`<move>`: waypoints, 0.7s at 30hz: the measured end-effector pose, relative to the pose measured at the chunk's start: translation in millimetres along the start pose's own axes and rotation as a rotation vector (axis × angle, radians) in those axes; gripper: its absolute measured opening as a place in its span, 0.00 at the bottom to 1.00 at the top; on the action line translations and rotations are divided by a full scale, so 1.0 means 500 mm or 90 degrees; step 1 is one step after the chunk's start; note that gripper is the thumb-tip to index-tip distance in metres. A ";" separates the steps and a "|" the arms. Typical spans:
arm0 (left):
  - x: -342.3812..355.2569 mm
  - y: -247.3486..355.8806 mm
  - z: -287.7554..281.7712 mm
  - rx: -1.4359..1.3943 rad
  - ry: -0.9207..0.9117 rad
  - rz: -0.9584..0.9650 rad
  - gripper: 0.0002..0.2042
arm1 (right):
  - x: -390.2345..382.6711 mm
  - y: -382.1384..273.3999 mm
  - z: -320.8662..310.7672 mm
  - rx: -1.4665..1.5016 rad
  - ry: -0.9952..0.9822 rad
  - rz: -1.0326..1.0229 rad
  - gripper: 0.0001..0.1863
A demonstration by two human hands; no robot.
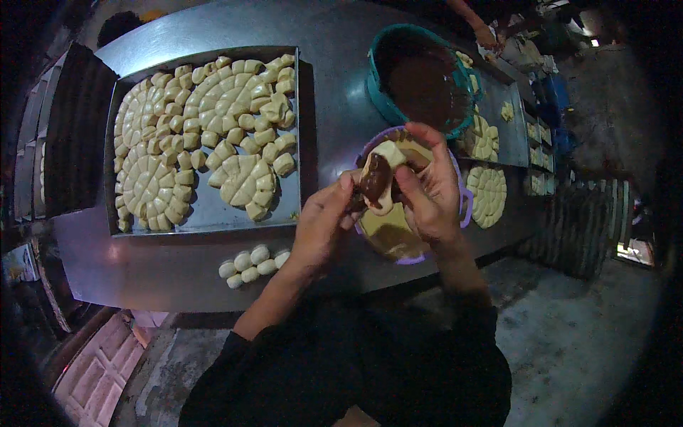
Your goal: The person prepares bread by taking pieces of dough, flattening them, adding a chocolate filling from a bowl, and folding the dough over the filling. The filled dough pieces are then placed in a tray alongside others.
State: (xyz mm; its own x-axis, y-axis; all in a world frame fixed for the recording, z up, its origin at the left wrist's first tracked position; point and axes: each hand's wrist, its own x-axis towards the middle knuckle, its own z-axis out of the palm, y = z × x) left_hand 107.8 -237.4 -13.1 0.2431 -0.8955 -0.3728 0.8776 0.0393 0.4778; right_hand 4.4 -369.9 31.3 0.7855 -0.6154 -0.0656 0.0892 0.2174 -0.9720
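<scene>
Holding a flattened pale dough piece (383,208) smeared with glossy dark-brown paste (376,182) between your two hands

Your left hand (324,213) is nearly closed, its thumb and fingers pinching the left edge of the dough. Your right hand (432,188) is partly open, with the thumb pressed near the upper right of the dough and the fingers curved around the far side. You have the dough above a round purple-rimmed basin (410,261) with tan contents, the paste facing up toward you.

Just beyond the basin stands a round teal plastic tub (384,105) of dark-brown paste. To your left, a large rectangular metal tray (204,201) bears pale dough in scored rounds and loose small pieces. Nearer you, a cluster of smooth whitish dough balls (249,269) sits on the dark metal table (171,260). To the right of the basin lies a round scored slab of dough (486,198). At the far side, beyond the tub, you can see a co-worker's hand (486,37).
</scene>
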 end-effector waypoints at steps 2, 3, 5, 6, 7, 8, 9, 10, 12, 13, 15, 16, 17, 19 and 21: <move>-0.019 -0.011 0.019 -0.075 0.002 -0.002 0.21 | -0.043 0.013 -0.023 -0.019 -0.018 -0.031 0.18; -0.031 -0.016 0.029 -0.114 0.003 -0.003 0.20 | -0.065 0.010 -0.036 -0.052 -0.029 -0.040 0.18; -0.059 -0.028 0.049 -0.151 0.022 0.008 0.19 | -0.102 -0.001 -0.047 -0.115 -0.058 -0.062 0.18; -0.075 -0.036 0.060 -0.143 0.026 0.026 0.20 | -0.122 -0.014 -0.043 -0.108 -0.085 -0.108 0.19; -0.087 -0.048 0.069 -0.139 0.027 0.040 0.21 | -0.142 -0.023 -0.034 -0.177 -0.070 -0.146 0.20; -0.098 -0.055 0.073 -0.196 -0.047 0.037 0.22 | -0.162 -0.030 -0.027 -0.245 -0.055 -0.184 0.22; -0.111 -0.070 0.081 -0.112 -0.057 0.083 0.24 | -0.183 -0.044 -0.023 -0.313 -0.038 -0.221 0.23; -0.125 -0.087 0.086 -0.027 -0.067 0.129 0.25 | -0.201 -0.080 -0.031 -0.662 -0.065 -0.332 0.24; -0.146 -0.119 0.093 0.108 -0.078 0.235 0.28 | -0.238 -0.076 -0.035 -0.647 -0.068 -0.394 0.22; -0.161 -0.132 0.101 0.130 -0.078 0.252 0.26 | -0.257 -0.074 -0.035 -0.639 -0.068 -0.424 0.21; -0.191 -0.155 0.117 0.173 -0.076 0.289 0.23 | -0.292 -0.070 -0.032 -0.470 -0.054 -0.410 0.18; -0.206 -0.170 0.118 0.164 -0.081 0.304 0.19 | -0.308 -0.049 -0.039 -0.358 -0.056 -0.395 0.18; -0.221 -0.179 0.121 0.191 -0.078 0.313 0.19 | -0.323 -0.040 -0.041 -0.246 -0.060 -0.378 0.18; -0.244 -0.189 0.120 0.246 -0.068 0.332 0.18 | -0.355 -0.058 -0.038 -0.442 -0.109 -0.471 0.21; -0.271 -0.194 0.110 0.142 -0.047 0.265 0.16 | -0.395 -0.082 -0.006 -0.642 -0.133 -0.547 0.22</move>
State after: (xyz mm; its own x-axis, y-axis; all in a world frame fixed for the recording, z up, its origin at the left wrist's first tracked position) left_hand -33.3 -144.2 34.9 0.5187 -0.8529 -0.0596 0.5997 0.3133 0.7363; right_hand -156.3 -259.9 83.4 0.7950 -0.1275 0.5931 0.1823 -0.8822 -0.4341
